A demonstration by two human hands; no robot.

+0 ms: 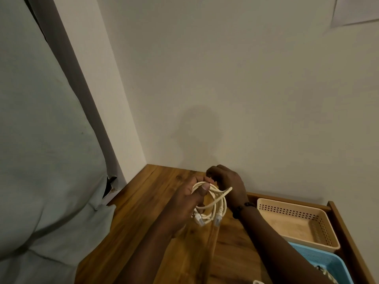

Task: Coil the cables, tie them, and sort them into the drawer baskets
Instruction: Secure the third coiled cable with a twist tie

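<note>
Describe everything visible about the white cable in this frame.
The white cable is cream, round and rubbery-looking, wound into a loose coil of several loops. Two clear plug ends hang at its bottom. It is held upright above the wooden table, the left hand pinching its top with the thumb, the right hand gripping beside it.

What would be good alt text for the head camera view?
Two hands hold a coiled cream ethernet cable above a wooden tabletop: the left hand grips the loops, the right hand holds their top. To the right, an open drawer holds a beige basket and a blue basket.
</note>
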